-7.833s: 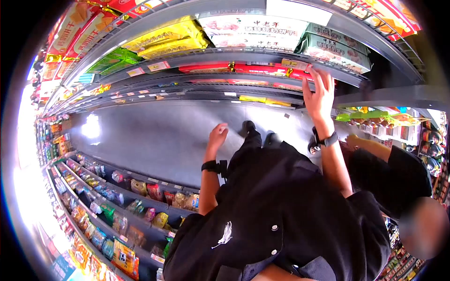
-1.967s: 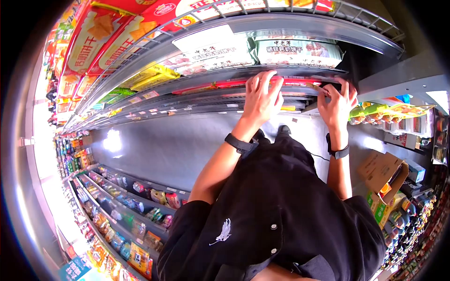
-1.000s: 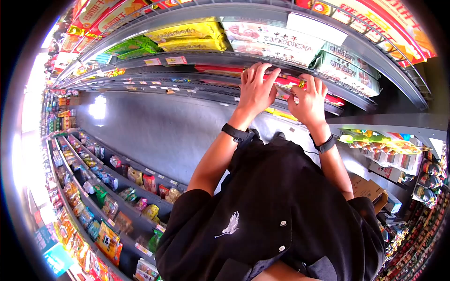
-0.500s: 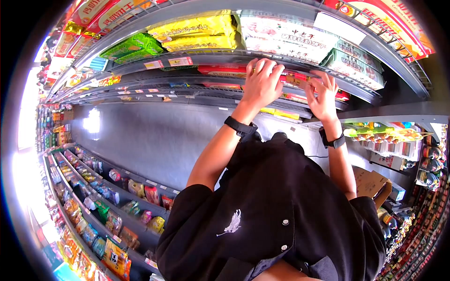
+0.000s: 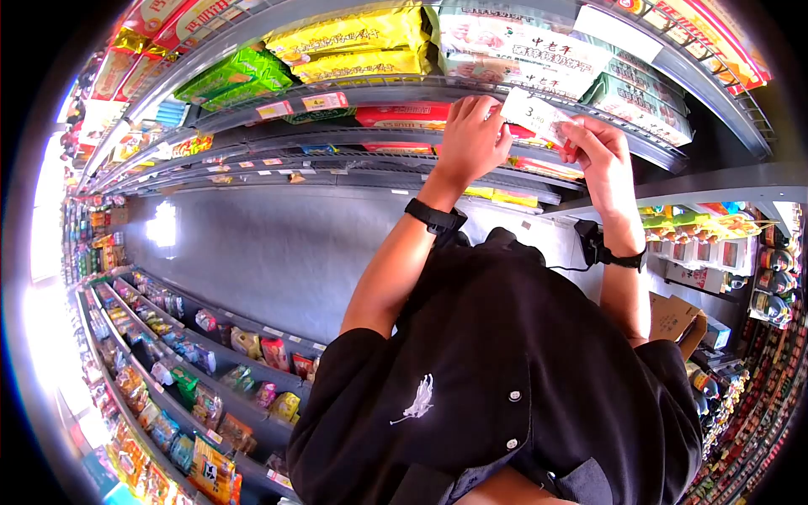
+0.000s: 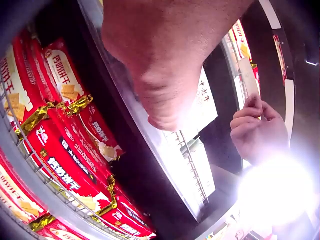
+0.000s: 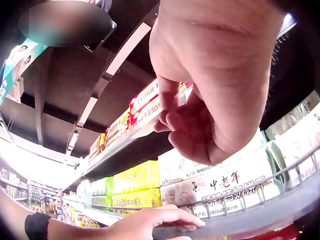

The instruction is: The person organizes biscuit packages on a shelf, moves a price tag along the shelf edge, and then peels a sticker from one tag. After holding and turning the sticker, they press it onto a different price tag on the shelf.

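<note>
A white price tag with a printed "3" and a red part is pinched between the thumb and fingers of my right hand. In the left wrist view the tag shows as a pale strip, held upright in the right hand. My left hand rests at the shelf's front edge, left of the tag. The right wrist view shows the left hand with its fingers stretched along that edge, holding nothing. Behind the tag stand white biscuit packs with Chinese lettering.
Yellow packs and green packs share the shelf. Red biscuit packs lie one level down; more red packs sit above. A wire guard lines the shelf edges. A cardboard box stands at right; snack shelves line the left.
The price tag has come off the shelf edge into my right hand, which has lifted and turned. My left hand stays at the shelf edge. A second person, seen earliest at right, is gone from the head view.
</note>
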`<state>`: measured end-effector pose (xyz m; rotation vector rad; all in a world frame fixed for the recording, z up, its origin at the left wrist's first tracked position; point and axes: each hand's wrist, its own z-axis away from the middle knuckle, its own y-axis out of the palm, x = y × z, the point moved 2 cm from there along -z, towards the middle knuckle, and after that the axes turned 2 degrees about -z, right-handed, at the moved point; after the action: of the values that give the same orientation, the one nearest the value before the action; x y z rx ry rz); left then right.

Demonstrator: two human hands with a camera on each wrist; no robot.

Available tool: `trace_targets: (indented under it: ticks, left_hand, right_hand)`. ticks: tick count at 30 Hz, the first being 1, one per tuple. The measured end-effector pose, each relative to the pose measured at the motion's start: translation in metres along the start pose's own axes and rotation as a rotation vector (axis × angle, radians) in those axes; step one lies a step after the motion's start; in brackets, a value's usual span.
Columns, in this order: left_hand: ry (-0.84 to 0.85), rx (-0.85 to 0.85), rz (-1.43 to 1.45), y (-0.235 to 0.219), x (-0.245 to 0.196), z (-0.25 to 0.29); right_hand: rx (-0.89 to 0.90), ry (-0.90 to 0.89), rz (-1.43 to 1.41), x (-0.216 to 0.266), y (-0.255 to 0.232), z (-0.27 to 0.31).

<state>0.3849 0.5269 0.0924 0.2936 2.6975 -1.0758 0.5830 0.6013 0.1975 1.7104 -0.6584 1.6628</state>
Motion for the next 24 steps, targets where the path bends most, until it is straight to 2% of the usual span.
trace_targets:
  ticks: [3,12,16,20,23,24]
  left_hand:
    - [-0.037,0.041,0.044,0.001,0.004,0.001]
    - [-0.002,0.042,0.146,-0.007,0.006,0.002]
    - [-0.022,0.061,0.138,-0.005,0.005,0.003]
    - [-0.025,0.059,0.12,-0.004,0.005,0.005]
    - [-0.022,0.068,0.143,-0.007,0.004,0.005]
    - [-0.02,0.068,0.152,-0.007,0.004,0.005]
  right_hand:
    - [0.006,0.002,0.006,-0.001,0.002,0.0]
    - [0.027,0.022,0.083,-0.014,-0.008,-0.005]
    - [-0.081,-0.137,0.511,-0.031,-0.031,-0.02]
    - [-0.164,-0.423,0.904,-0.035,-0.039,-0.032]
    - [-0.111,-0.565,1.013,-0.035,-0.041,-0.039]
    - [-0.117,-0.539,1.011,-0.036,-0.041,-0.041]
